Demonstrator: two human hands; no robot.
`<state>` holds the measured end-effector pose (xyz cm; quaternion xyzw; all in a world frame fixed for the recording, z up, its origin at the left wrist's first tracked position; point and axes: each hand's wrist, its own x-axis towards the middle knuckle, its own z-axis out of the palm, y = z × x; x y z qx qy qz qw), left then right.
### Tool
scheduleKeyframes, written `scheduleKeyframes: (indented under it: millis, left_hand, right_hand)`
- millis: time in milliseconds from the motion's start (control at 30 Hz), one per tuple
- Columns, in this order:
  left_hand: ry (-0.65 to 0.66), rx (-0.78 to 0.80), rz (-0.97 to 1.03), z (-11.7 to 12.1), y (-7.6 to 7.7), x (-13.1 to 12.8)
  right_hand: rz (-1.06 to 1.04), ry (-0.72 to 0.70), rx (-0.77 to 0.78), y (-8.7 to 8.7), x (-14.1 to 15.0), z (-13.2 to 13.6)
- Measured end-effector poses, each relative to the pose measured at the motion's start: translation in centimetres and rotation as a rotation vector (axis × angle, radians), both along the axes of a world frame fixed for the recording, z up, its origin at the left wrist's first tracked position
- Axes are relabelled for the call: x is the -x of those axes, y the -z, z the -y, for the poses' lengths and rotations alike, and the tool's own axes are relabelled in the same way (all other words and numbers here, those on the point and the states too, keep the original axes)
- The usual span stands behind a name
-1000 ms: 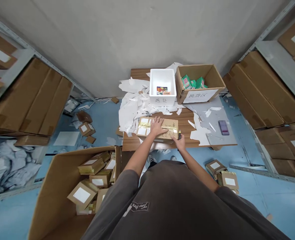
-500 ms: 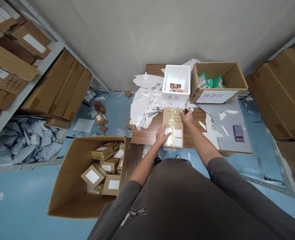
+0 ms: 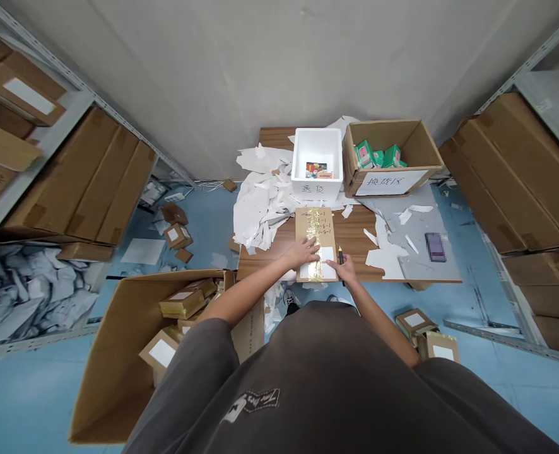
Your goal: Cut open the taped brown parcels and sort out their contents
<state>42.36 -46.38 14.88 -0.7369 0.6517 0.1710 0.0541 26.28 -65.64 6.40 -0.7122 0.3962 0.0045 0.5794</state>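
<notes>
A flat brown cardboard box [image 3: 301, 227] lies on the wooden table in front of me. Shiny yellowish tape runs down its middle, with handwriting at the far end and white labels at the near end. My left hand [image 3: 303, 251] rests on the box's left side and tape, fingers stretched out. At the near right corner, my right hand [image 3: 346, 270] is closed around a slim black tool [image 3: 341, 256] with a yellow end pointing away from me. Its fingers also touch the box's edge. The tool's exact kind is too small to make out.
Behind are a white bin [image 3: 316, 189] and a carton [image 3: 393, 183] with green boxes. Torn white paper [image 3: 255, 208] covers the table's left; a phone [image 3: 435, 247] lies right. A large carton [image 3: 100, 353] of parcels stands left. Loaded shelves flank both sides.
My right hand has come back from the box's far right corner to its near right corner, keeping the black tool. My left hand has moved further onto the box. The view has shifted.
</notes>
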Motion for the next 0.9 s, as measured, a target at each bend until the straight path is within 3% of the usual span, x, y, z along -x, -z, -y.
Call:
scheduleKeyframes:
  millis: [133, 333, 433, 500, 600, 700, 800, 900]
  left_hand:
    - [-0.048, 0.009, 0.009, 1.6, -1.3, -1.2]
    - [-0.441, 0.033, 0.005, 4.4, -2.1, 0.6]
    - [-0.611, 0.013, -0.009, 6.0, -1.7, 1.8]
    - [-0.688, -0.014, -0.036, 6.8, -1.2, 2.2]
    - [-0.735, -0.068, -0.078, 7.9, -0.5, 1.9]
    - [-0.754, -0.144, -0.084, 8.9, 0.0, 1.2]
    - [-0.754, -0.192, -0.057, 9.5, 0.0, 0.7]
    - [-0.728, -0.207, -0.039, 9.6, -0.4, 0.7]
  right_hand:
    - [-0.024, -0.102, 0.201, -1.5, -4.5, 3.1]
    - [-0.151, -0.489, 0.519, -5.8, -13.9, 7.8]
    - [-0.132, -0.579, 0.554, -7.7, -15.7, 8.7]
    - [-0.034, -0.537, 0.52, -8.4, -15.0, 9.2]
    - [0.12, -0.512, 0.319, -8.5, -11.3, 10.4]
    - [0.055, -0.681, 0.13, -7.8, -6.7, 11.6]
    - [-0.086, -0.814, 0.182, -7.1, -4.0, 12.2]
    - [-0.163, -0.793, 0.346, -7.0, -4.2, 12.5]
